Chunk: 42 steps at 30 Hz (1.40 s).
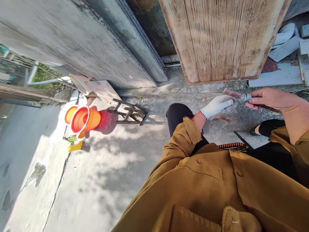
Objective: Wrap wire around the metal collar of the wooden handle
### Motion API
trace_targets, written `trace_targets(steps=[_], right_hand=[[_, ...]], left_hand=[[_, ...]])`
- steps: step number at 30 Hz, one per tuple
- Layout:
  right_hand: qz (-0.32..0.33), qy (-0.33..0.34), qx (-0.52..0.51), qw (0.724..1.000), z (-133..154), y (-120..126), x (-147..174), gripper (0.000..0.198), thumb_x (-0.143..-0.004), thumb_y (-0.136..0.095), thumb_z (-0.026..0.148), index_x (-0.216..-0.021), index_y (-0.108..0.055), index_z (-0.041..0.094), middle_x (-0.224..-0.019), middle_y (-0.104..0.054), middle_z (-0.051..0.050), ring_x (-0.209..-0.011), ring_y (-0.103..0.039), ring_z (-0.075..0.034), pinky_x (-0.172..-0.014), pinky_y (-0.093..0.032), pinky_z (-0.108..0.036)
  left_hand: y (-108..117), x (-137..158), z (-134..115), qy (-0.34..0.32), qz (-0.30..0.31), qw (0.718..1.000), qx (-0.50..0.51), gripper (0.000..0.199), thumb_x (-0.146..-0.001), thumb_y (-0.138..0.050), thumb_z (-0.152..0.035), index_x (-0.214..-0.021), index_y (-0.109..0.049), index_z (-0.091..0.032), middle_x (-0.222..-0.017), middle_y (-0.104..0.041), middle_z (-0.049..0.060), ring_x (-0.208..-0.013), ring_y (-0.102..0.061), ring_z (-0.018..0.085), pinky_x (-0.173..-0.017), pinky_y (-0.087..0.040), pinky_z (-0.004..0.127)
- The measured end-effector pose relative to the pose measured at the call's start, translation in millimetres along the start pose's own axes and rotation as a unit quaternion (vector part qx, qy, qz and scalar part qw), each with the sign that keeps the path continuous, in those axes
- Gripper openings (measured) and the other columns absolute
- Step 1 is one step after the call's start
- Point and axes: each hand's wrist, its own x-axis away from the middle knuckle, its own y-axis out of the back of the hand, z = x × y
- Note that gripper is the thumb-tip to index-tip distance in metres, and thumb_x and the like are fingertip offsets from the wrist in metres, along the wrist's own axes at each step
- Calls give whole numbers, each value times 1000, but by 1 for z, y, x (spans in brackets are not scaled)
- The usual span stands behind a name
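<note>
- A sunlit grey concrete yard floor (101, 180) runs up to a weathered wooden plank door (222, 38) and a grey concrete wall (72, 42).
- The left hand (217, 105), in a white knitted glove, is curled around the near end of a dark reddish rod wrapped in silvery tape (238, 95); how firmly it grips cannot be told.
- The bare right hand (267, 99) pinches the same rod just beside the gloved hand, thumb and fingers closed on the taped stretch.
- The rod lies level between the two hands, above the floor in front of the door.
- A brown curved stick (223, 119) lies on the floor just below the left hand.
- Well off to the left of the left hand stand stacked orange plastic buckets (83, 120) and a small dark wooden stool (127, 112) tipped on its side.
- The person wears a mustard-brown buttoned jacket (205, 187).
</note>
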Motion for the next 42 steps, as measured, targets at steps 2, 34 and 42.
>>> trace_targets(steps=[2, 34, 42], right_hand=[[-129, 30, -98, 986, 3, 2, 0, 63, -81, -89, 80, -87, -68, 21, -77, -61, -2, -67, -48, -14, -62, -41, -30], [-222, -53, -16, 974, 1, 12, -3, 50, -94, -84, 65, -82, -64, 21, -79, -62, -5, -70, -48, -15, -65, -42, -31], [-276, -168, 151, 934, -12, 14, -24, 42, -105, -71, 58, -83, -64, 23, -80, -70, -7, -71, -58, -19, -70, -44, -34]], left_hand=[[-1, 0, 2, -18, -9, 1000, 19, 34, -115, -56, -43, -114, -74, -14, -84, -66, 0, -71, -56, 9, -73, -48, 22], [3, -5, 4, -4, -16, 992, -123, 36, -115, -54, -39, -122, -78, -13, -98, -77, 5, -86, -67, 14, -94, -56, 27], [-2, -2, -4, -26, 61, 968, -241, 37, -114, -51, -29, -132, -80, -13, -116, -84, 5, -109, -74, 19, -108, -54, 28]])
